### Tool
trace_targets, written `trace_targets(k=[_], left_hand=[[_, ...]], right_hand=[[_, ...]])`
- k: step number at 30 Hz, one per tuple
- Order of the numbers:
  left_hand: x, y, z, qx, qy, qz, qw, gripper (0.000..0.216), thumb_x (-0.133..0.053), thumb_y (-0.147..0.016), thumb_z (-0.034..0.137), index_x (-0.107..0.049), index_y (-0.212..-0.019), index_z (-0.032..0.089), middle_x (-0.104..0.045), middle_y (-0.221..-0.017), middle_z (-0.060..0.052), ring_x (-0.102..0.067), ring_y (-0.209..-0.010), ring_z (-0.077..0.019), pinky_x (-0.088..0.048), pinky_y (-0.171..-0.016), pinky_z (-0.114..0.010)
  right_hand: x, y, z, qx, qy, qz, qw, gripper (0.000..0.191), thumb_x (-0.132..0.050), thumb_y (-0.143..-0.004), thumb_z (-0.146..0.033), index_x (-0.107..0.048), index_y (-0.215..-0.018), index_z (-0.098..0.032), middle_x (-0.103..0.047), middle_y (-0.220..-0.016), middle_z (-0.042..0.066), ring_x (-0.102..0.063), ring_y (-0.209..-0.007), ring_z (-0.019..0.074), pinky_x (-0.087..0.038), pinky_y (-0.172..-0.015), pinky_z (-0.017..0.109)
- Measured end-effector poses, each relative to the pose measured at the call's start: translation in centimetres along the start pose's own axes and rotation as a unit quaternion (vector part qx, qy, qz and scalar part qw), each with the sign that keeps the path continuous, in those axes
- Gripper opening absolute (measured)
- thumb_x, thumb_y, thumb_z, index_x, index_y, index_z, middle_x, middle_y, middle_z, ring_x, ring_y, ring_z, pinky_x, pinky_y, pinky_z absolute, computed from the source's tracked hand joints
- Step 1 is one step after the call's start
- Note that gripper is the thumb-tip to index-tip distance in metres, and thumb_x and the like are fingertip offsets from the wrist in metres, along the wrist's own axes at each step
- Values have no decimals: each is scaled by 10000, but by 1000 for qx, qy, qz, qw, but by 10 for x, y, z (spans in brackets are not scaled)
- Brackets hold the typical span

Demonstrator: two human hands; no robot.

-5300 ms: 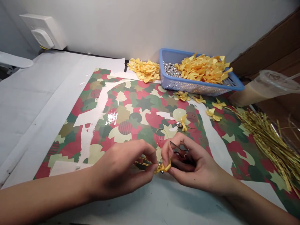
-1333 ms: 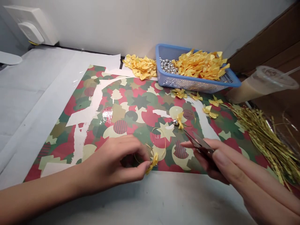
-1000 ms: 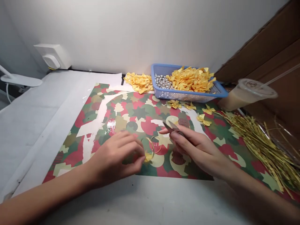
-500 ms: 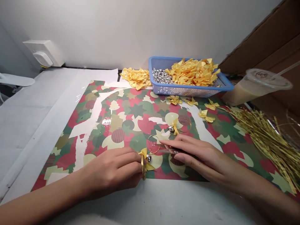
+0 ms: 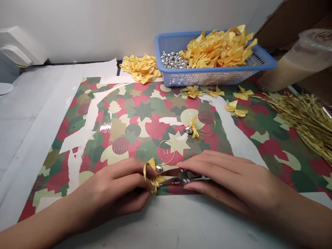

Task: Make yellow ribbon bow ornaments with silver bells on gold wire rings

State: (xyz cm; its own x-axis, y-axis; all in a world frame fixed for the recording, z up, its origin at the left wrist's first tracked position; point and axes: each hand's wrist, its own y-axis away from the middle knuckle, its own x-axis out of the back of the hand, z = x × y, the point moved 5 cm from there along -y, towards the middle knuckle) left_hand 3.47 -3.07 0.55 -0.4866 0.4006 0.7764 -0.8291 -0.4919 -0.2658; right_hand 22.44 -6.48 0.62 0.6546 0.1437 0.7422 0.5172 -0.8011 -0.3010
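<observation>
My left hand pinches a yellow ribbon bow with a silver bell on it. Gold cord loops at the fingertips, and a thin loop curves away above the bell. In my right hand is a pair of metal thread snips, blades parted and pointing left. Their tips reach the bow beside my left fingers; exactly what lies between the blades I cannot make out. Just beyond my right hand lies another bow with a bell and a gold cord loop.
A blue basket with silver bells and yellow bows stands at the back. Beside it is a pile of bows; several loose ones lie in front. At right are a drink cup and gold cords. Patterned paper covers the table.
My right hand has brought the snips left, so their blades now meet the bow in my left hand. The blades show more clearly. The camera view has moved closer and lower.
</observation>
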Motion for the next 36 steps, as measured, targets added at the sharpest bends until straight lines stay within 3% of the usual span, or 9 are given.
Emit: trace_targets(k=[4,9,20,36], left_hand=[[-1,-1,-1,38,13,-6,999,124,-589,-809,59,-602,-782,179,-675,-919,-20,-669,-752,-83,-562,-745,-147],[-2,-1,-2,61,29,-20,998,123,-578,-822,74,-602,-788,189,-678,-945,-11,-664,-766,-73,-554,-737,-133],[-4,-4,-3,53,23,-17,998,126,-589,-799,61,-578,-768,182,-677,-900,-14,-655,-716,-68,-547,-727,-120],[2,-11,0,41,33,-13,999,131,-583,-796,57,-578,-746,179,-692,-865,-7,-668,-747,-69,-545,-734,-105]], right_hand=[[2,1,-6,21,80,28,996,190,-489,-949,-218,-574,-1119,-229,-736,-928,40,-700,-766,182,-572,-704,287],[0,-5,-10,11,104,14,994,212,-430,-967,-216,-636,-1013,-224,-745,-855,38,-701,-695,186,-569,-606,279],[-4,-2,-16,22,129,15,991,245,-439,-933,-112,-661,-1015,-174,-754,-857,38,-706,-726,185,-565,-647,290],[-5,-4,-13,17,110,2,994,335,-378,-951,-115,-697,-1014,-194,-763,-897,57,-727,-798,211,-605,-706,317]])
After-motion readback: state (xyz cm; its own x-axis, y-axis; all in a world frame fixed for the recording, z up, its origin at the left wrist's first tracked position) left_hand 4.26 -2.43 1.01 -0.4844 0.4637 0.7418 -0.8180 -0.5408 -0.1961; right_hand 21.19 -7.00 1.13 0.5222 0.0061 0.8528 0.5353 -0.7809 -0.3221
